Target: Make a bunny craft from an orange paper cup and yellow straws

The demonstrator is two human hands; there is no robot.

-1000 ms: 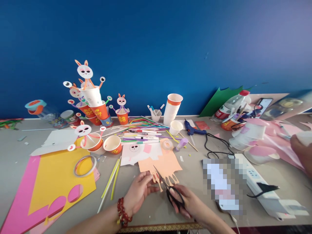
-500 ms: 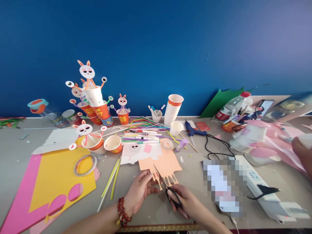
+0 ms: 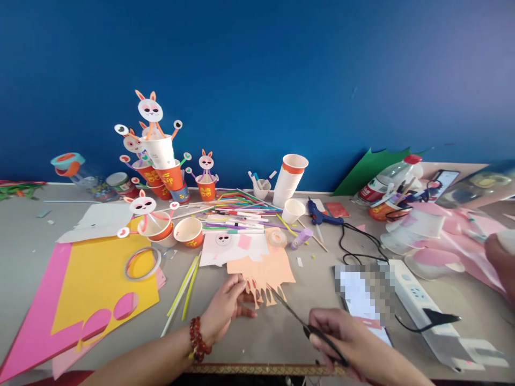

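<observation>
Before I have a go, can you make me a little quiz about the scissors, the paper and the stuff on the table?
1. Which hand holds the scissors?
2. True or false: the blue glue gun lies to the right of the tall cup stack.
3. Pick one: the paper in the left hand is A green, B peach, C blue.
Key: 1. The right hand; 2. True; 3. B.

Cup stack point(image 3: 288, 185): tall, white, near blue wall point(image 3: 241, 80).
Glue gun point(image 3: 317, 214): blue, beside red card point(image 3: 337, 209).
Bottle point(image 3: 387, 178): clear, red-capped, green sheet point(image 3: 360, 170) behind.
Tape roll point(image 3: 140, 279): flat on yellow sheet point(image 3: 94, 273).
Power strip point(image 3: 416, 300): white, black plug point(image 3: 438, 318) over it.
</observation>
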